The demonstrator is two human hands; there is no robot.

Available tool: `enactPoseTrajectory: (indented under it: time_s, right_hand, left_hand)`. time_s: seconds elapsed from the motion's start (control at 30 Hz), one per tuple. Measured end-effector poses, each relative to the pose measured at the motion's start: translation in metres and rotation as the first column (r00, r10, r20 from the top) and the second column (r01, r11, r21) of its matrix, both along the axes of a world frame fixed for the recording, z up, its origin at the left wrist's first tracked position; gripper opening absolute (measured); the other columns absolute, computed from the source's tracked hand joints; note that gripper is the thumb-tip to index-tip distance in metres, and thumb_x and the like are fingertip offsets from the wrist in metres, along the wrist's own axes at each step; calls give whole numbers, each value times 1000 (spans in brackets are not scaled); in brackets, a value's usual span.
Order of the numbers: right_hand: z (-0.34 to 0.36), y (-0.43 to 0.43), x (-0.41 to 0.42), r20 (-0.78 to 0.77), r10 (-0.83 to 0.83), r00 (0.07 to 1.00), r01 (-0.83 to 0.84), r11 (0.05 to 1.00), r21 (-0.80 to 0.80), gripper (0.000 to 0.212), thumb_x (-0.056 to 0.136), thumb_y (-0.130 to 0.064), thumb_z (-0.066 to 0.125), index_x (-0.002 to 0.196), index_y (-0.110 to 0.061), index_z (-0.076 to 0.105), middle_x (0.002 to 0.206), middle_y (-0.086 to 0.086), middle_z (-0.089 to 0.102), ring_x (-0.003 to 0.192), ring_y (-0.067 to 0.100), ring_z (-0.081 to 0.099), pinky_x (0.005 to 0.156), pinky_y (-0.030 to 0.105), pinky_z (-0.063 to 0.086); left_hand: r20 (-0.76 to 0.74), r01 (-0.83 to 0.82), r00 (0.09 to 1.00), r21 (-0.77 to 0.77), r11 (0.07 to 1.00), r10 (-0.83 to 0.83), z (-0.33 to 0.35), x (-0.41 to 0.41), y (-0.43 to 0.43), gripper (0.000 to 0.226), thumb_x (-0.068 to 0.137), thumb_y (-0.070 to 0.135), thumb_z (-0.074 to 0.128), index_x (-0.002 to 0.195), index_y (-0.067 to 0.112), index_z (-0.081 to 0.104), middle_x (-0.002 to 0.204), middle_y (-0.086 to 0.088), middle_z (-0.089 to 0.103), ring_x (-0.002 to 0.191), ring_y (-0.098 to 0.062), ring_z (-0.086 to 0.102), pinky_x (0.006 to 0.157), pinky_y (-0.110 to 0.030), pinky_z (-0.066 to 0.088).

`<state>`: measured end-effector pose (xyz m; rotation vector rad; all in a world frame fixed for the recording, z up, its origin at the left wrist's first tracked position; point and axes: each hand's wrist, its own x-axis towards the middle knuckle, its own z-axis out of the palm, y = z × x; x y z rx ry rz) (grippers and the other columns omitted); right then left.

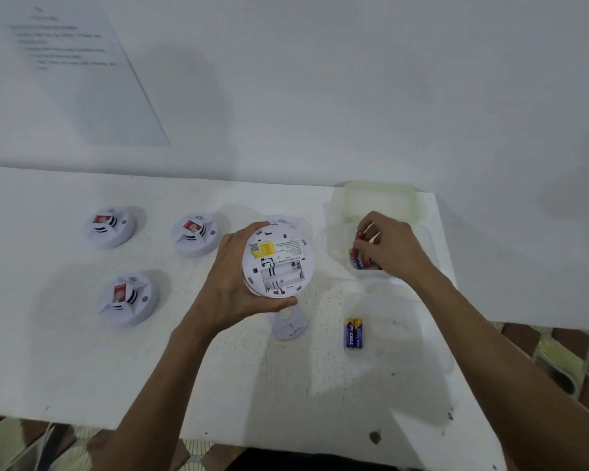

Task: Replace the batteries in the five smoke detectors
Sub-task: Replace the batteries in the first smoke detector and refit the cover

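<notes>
My left hand (233,283) grips a white smoke detector (279,260) turned back-side up above the table, with its battery bay open and empty. Its round base plate (288,322) lies on the table just below. My right hand (386,244) reaches into a clear plastic container (368,271) at the right and pinches batteries (359,256) there. A pair of blue and yellow batteries (353,333) lies on the table nearer to me. Three more detectors (110,226) (195,234) (128,299) sit face up on the left, and another (283,220) is mostly hidden behind the held one.
The white table (218,385) stands against a white wall. A greenish translucent lid (380,200) lies at the back right behind the container. A printed sheet (68,62) hangs on the wall at upper left. The table's right edge (463,334) drops to a patterned floor.
</notes>
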<state>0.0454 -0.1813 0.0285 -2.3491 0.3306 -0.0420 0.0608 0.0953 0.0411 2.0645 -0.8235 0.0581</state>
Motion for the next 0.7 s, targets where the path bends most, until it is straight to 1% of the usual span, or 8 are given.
enactPoseTrajectory:
  time_s: [0.07,0.2,0.3,0.4,0.5,0.57,0.63,0.7]
  right_hand:
    - [20,11,-14,131,-62,989,46,991,124,13,86,-14,69,94,-17,59,78,-10,68,68,12,62,54,16,51]
    - [52,46,-41,293,-93,952,-29,922,386,19,84,-9,72,97,-14,58,82,-2,70,73,12,66,59,21,54]
    - [58,72,-52,327,-73,942,-92,883,460,17,84,-7,73,93,-13,60,83,0,71,78,15,69,68,29,58]
    - [51,94,-61,325,-92,941,-78,878,473,15,84,-9,73,90,-15,60,80,-7,72,77,9,68,68,22,56]
    - [43,109,-69,421,-54,905,-111,927,358,14,86,-9,71,93,-17,61,82,-13,69,82,4,67,71,15,54]
    - [39,113,-70,561,70,825,-195,967,166,12,88,-6,68,98,-10,65,88,-6,70,83,6,67,74,22,57]
    - [37,113,-68,641,228,733,-247,967,-62,12,89,-9,65,100,-3,68,94,4,72,86,14,68,75,29,57]
    - [38,110,-63,625,395,673,-280,918,-279,14,90,-9,64,100,-3,70,100,9,72,88,21,67,74,33,57]
  left_hand:
    - [4,-1,1000,-8,1000,1,2,0,0,82,64,78,61,134,57,23,132,44,32,122,17,33,105,-8,21]
    - [10,6,1000,-15,1000,-6,1,-1,1,82,64,76,62,134,56,24,132,44,33,122,17,33,105,-6,20]
    - [1,2,1000,1,1000,-2,-2,0,2,82,65,77,60,134,56,22,132,46,30,123,18,31,106,-5,17]
    - [10,6,1000,-1,1000,-6,-5,1,1,80,67,74,60,135,48,27,133,45,30,124,19,29,106,-4,15]
    - [8,-1,1000,-29,1000,1,-7,2,3,87,65,62,72,136,36,29,133,34,35,123,21,29,105,-3,16]
    - [2,4,1000,-27,1000,-4,-6,2,4,86,64,49,79,134,39,29,131,28,36,122,21,30,105,-4,18]
    - [-5,27,1000,-38,999,-27,-1,2,5,82,65,53,75,133,46,29,131,27,36,122,19,32,107,-7,20]
    - [-46,68,996,-70,995,-71,1,-2,4,70,71,64,64,131,45,32,133,21,34,123,19,31,106,-4,19]
